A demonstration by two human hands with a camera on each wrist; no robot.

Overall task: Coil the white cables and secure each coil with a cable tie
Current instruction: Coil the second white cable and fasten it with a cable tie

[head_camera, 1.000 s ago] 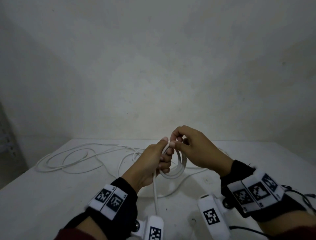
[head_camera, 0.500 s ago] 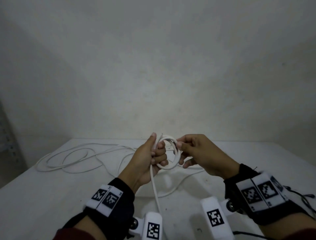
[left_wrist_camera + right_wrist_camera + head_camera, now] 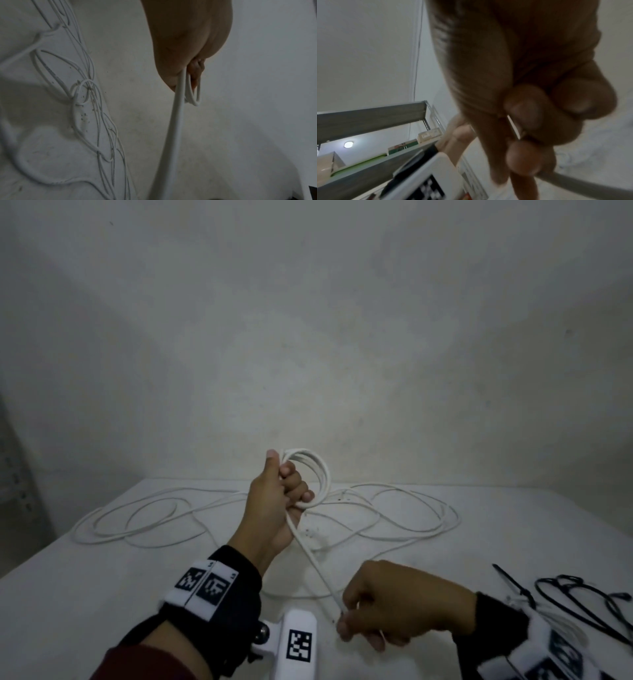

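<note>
**Coil half made, ties not yet used**

While the small coil (image 3: 310,474) of white cable is only a few turns, most of the white cable (image 3: 394,518) lies loose in wide loops on the table (image 3: 513,525). So the task looks to be at an early stage: more winding is left, then the tying. The left hand (image 3: 277,501) holds the coil raised above the table, fingers curled round its turns. From it one strand runs down to the right hand (image 3: 394,611), which pinches it low, near the table. Black cable ties (image 3: 582,607) lie to the right, untouched.
</note>
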